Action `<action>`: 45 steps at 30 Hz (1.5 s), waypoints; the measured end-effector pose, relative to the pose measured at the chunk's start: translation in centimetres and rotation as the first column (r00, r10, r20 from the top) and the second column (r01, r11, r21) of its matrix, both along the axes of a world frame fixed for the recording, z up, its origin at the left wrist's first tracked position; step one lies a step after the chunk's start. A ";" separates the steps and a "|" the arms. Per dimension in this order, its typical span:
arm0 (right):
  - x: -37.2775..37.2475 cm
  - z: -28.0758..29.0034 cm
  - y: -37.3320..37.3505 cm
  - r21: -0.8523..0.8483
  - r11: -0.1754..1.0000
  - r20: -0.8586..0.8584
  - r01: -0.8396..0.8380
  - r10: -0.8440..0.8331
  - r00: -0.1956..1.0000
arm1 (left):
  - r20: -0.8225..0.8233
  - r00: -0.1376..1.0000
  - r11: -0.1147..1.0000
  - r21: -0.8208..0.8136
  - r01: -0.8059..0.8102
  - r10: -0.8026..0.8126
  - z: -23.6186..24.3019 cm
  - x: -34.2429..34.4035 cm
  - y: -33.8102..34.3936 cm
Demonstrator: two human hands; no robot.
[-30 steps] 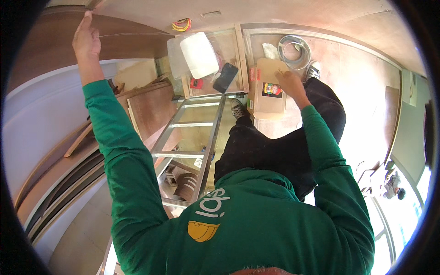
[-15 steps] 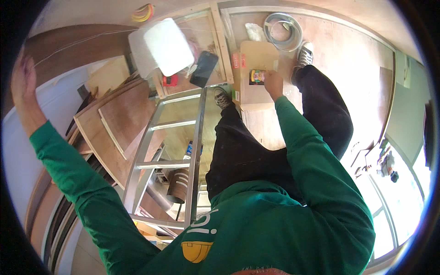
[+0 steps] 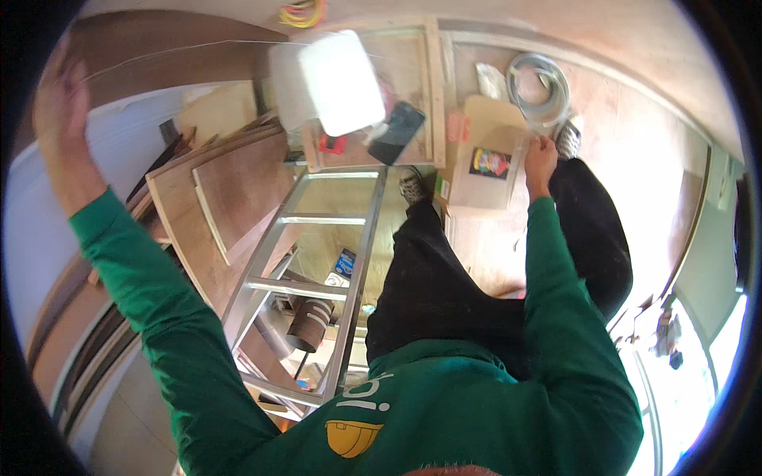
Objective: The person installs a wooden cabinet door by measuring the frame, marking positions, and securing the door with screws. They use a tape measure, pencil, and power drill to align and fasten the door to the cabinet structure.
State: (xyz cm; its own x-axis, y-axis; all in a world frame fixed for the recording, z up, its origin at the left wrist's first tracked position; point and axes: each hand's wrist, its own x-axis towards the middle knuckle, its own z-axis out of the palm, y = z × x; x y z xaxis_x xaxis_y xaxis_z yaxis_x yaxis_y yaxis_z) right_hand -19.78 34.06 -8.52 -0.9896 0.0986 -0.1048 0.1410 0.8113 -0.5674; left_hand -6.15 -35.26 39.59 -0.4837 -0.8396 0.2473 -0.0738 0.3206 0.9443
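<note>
At the far left my raised left hand [image 3: 65, 107], blurred by motion, is closed on a thin wire [image 3: 230, 41]. The wire runs rightward in a shallow arc across the top of the view and fades past the white panel. My right hand [image 3: 541, 163] is closed in a pinch beside the right edge of a cardboard box [image 3: 492, 190] with a colourful picture on it. Whatever its fingers hold is too fine to make out. Just above that hand lies a coil of grey wire [image 3: 516, 83].
An aluminium ladder [image 3: 357, 293] stands left of my legs. Wooden boards [image 3: 238, 190] lean farther left. A bright white panel [image 3: 341, 83], a dark phone-like slab [image 3: 397, 133] and a red tool-like item [image 3: 333, 143] lie ahead. A brown metal cylinder [image 3: 310, 324] shows through the rungs.
The view has swung, so the surroundings sit farther right. My right hand has shifted from the box's picture to the box's right edge, nearer the coil. My left hand stays raised with the wire.
</note>
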 end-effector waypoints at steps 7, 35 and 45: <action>8.4 19.0 -21.9 -0.501 0.485 0.103 -0.717 0.856 0.507 | 0.049 0.984 0.980 0.103 0.167 -0.173 0.5 0.9 2.9; 16.5 36.7 -32.4 -0.837 0.228 0.312 0.497 0.946 0.090 | 0.070 0.959 0.955 0.132 0.264 -0.275 0.6 11.1 13.3; 9.4 52.9 -41.2 -0.883 0.392 0.341 -0.258 0.914 0.221 | -0.058 0.825 0.825 0.020 0.564 -0.562 1.8 11.1 15.6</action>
